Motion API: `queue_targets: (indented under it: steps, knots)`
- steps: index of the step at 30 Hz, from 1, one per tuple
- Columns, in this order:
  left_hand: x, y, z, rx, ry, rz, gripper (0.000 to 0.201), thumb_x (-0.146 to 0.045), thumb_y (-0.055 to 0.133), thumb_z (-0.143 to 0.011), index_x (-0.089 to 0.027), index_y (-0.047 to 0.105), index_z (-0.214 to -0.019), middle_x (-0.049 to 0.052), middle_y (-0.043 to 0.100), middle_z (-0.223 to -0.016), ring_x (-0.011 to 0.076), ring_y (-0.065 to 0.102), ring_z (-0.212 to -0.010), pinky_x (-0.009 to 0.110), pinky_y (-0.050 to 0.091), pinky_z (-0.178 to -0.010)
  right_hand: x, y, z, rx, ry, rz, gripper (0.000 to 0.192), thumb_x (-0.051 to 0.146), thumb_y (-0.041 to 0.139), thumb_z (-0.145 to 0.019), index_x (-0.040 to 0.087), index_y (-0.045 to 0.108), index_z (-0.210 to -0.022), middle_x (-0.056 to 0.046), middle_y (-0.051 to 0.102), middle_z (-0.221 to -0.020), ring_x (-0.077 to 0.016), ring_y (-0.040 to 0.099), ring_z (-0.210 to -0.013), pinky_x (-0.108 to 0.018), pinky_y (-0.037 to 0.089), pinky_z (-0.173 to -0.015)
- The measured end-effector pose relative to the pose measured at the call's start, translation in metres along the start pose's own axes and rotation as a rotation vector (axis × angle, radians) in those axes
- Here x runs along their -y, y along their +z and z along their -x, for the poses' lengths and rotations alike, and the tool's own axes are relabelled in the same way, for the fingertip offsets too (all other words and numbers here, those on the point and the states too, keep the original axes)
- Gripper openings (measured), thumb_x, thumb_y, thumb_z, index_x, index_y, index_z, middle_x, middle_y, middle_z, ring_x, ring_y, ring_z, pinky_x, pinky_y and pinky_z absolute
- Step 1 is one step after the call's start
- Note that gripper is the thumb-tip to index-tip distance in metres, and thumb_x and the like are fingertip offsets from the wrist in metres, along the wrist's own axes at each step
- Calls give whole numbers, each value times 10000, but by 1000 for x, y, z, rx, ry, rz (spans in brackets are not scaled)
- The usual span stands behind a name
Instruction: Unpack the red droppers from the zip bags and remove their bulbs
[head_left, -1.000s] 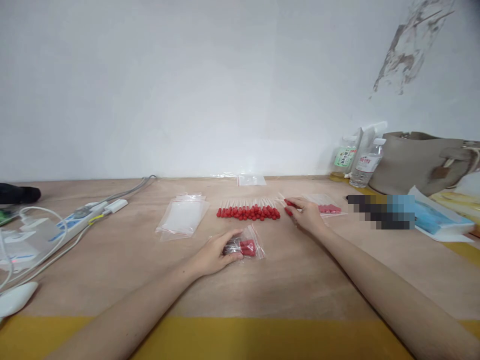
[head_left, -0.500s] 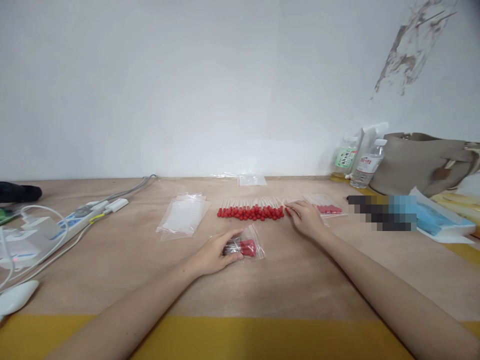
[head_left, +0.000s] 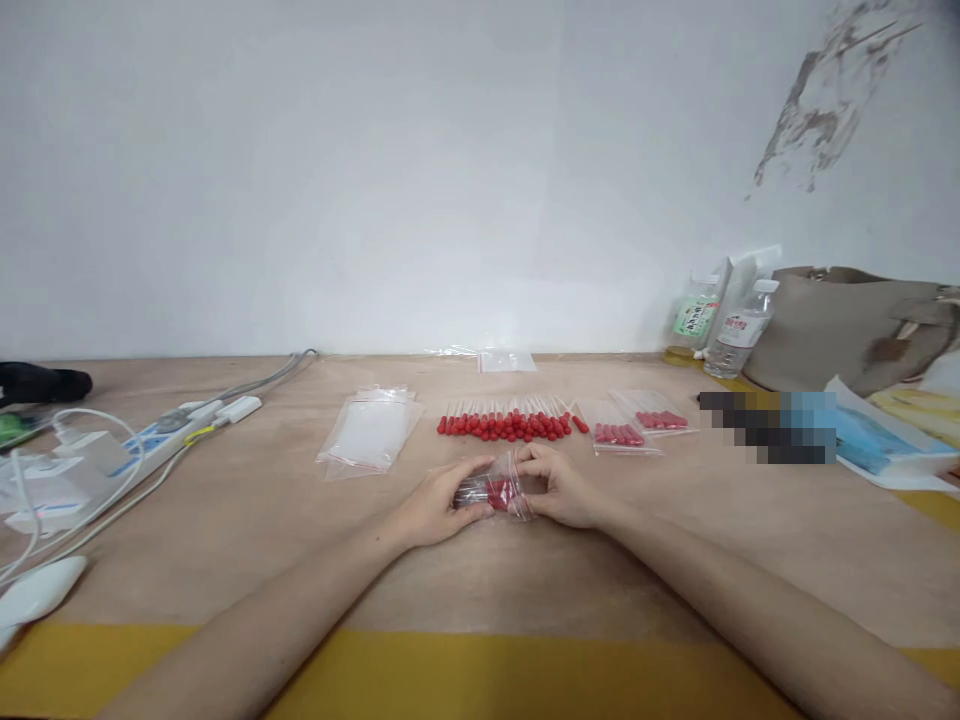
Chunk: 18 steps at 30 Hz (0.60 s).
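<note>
I see a wooden table [head_left: 225, 520] w/ a yellow front edge, white wall behind. Far right: a beige bag [head_left: 847, 320], two water bottles [head_left: 731, 335] beside it. Far left: a power strip [head_left: 161, 445] w/ white cables. Mid-table: a stack of empty zip bags [head_left: 369, 432], then a row of red-tipped droppers [head_left: 510, 420], and right of that two filled bags [head_left: 637, 425] lying flat. Close to me, both hands meet on one small zip bag [head_left: 495, 490] of red-tipped pieces – left hand [head_left: 435, 505] clamped on its left end, right hand [head_left: 559, 490] pinching the right end. The bag rests on the table just in front of the dropper row.
</note>
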<state>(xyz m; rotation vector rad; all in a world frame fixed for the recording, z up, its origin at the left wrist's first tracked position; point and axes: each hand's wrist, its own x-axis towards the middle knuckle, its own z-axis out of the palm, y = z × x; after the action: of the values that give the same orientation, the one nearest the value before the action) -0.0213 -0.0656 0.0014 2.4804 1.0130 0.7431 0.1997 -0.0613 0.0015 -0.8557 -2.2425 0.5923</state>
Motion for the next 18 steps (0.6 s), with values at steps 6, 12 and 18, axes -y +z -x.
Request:
queue_targets:
  steps: [6, 12, 18]
  knots:
    - [-3, 4, -2, -15, 11, -7, 435, -364, 501, -819, -203, 422, -1215, 66, 547, -1177, 203, 529, -1036, 351, 423, -892, 7, -1, -4, 96, 67, 107, 312, 370, 702, -610, 184, 622, -847, -34, 548, -866, -178, 493, -837, -283, 391, -722]
    - [-2, 4, -2, -16, 4, -10, 462, -352, 526, -802, -217, 408, -1227, 58, 531, -1201, 208, 513, -1063, 356, 413, -908, 9, 0, -5, 77, 133, 82, 141, 192, 588, -680, 172, 545, -813, 2, 560, -735, -115, 481, -631, -215, 360, -562]
    - [-3, 3, -2, -9, -2, -6, 463, -346, 534, -796, -217, 414, -1225, 57, 532, -1197, 207, 515, -1056, 354, 414, -904, 9, 1, -5, 57, -44, 110, 90, 140, 517, -723, 183, 586, -760, -18, 598, -756, -138, 521, -679, -245, 399, -632]
